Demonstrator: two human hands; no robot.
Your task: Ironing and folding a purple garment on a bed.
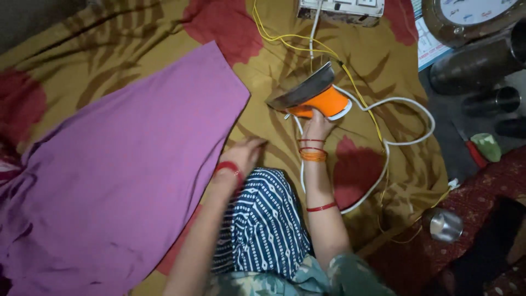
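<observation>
My right hand (316, 123) grips the handle of an orange electric iron (313, 94), tilted up with its dark soleplate facing left, above the patterned bedsheet (131, 38). Its white cord (402, 123) loops to the right. My left hand (245, 152) rests flat by the edge of a purple cloth (126, 159), which is spread over the sheet on the left. My blue-and-white patterned knee (263, 219) lies between my arms.
A white switch box (339, 10) with a yellow wire (307, 44) sits at the top. Dark metal vessels (482, 77) and a round clock (471, 13) stand at the upper right. A steel cup (444, 223) lies at the lower right on a red mat.
</observation>
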